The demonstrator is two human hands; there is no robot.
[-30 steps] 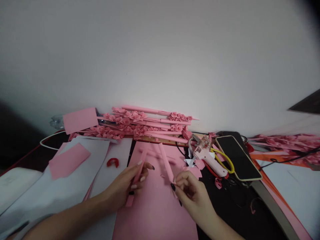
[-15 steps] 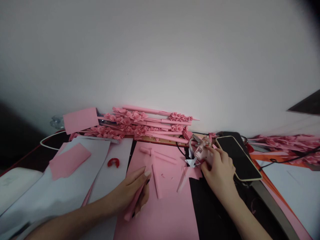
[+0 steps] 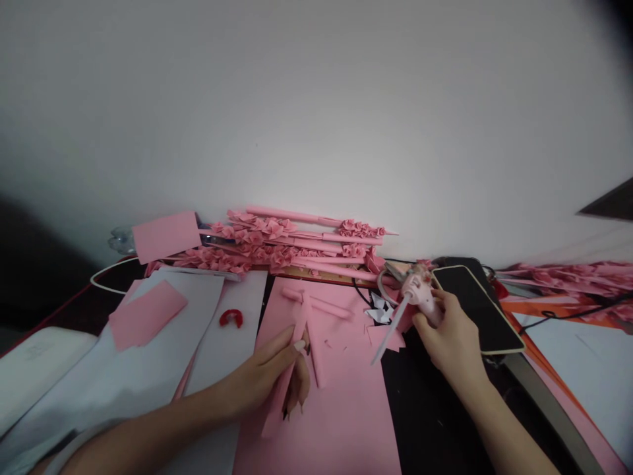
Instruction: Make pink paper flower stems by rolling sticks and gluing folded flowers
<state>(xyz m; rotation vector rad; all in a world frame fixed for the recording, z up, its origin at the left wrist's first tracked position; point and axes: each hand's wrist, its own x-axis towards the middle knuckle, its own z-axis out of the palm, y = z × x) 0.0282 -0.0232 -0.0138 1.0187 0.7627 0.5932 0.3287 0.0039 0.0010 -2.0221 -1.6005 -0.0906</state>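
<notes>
Pink paper rolled into a slim tube (image 3: pixel 279 398) slants through the left hand (image 3: pixel 283 371), above the pink sheet (image 3: pixel 351 415); the thumb lies along it and the other fingers curl round its far side. The left forearm reaches in from the lower left. From the lower right the other arm angles inward, the right hand (image 3: pixel 455 333) half curled about a pale pink glue gun (image 3: pixel 420 293) beside the phone (image 3: pixel 482 307), its glue stick (image 3: pixel 390 334) slanting toward the sheet. The finger on the trigger, if any, is hard to make out.
</notes>
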